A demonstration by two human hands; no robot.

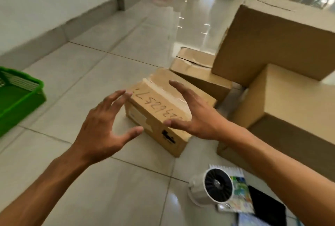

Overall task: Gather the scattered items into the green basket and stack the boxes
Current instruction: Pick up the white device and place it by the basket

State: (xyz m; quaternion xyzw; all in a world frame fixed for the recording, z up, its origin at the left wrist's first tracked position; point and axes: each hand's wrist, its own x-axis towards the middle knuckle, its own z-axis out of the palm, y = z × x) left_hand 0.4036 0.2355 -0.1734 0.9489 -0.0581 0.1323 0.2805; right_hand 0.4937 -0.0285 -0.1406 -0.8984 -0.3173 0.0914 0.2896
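**Both hands poised over the small taped box**

Nearest, at the lower right, a small white fan, a spiral notebook and a black tablet lie on the floor, not yet gathered. The left hand and right hand flank the taped box, fingers spread and gripping nothing, seemingly set to lift it for stacking. The green basket waits far left. Bigger boxes crowd the right on glossy pale floor tiles; a white wall runs along the left.

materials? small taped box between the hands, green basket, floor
Small brown box with handwritten digits: corrugated cardboard by the look, matte, glossy clear tape along its top seam. Green slatted basket: likely moulded plastic, slight sheen. Pale tiled floor: glazed tile, probably ceramic; mirror-like reflections, visible grout lines.
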